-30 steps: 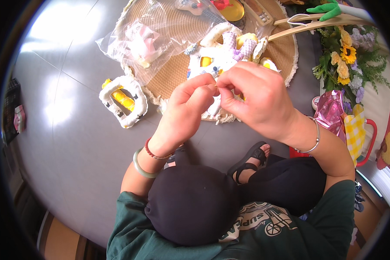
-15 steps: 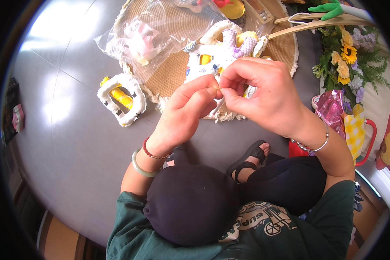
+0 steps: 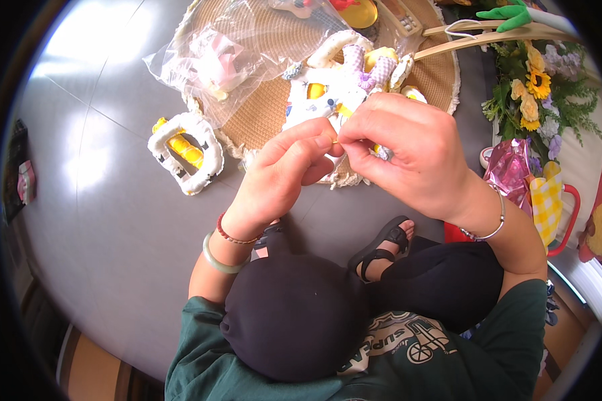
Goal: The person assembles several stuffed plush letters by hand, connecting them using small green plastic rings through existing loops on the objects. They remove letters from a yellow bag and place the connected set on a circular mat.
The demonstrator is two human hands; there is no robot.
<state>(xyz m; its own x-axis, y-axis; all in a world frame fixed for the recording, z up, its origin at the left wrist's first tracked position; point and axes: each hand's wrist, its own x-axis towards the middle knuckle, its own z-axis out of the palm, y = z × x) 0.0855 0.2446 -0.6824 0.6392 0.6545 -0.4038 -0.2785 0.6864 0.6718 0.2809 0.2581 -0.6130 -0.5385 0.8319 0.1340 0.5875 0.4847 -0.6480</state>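
Note:
My left hand (image 3: 281, 175) and my right hand (image 3: 408, 154) meet fingertip to fingertip above the edge of a round woven mat (image 3: 261, 120). Both pinch a tiny yellow piece (image 3: 335, 140) between thumb and forefinger; what it is stays too small to tell. Just beyond the fingers lies a pile of soft fabric pieces (image 3: 328, 93) in white, yellow and lilac check, partly hidden by my hands. My left wrist carries a red bead string and a pale green bangle, my right wrist a thin silver bangle.
A white fluffy frame with yellow inside (image 3: 184, 152) lies on the grey floor left of the mat. A clear plastic bag (image 3: 221, 60) with a pink and white item rests on the mat. Artificial flowers (image 3: 535, 93), a pink foil bag (image 3: 508, 167) and a yellow checked cup (image 3: 548, 204) stand at right.
Both hands stay pinched together at the same spot; only the fingers have shifted slightly.

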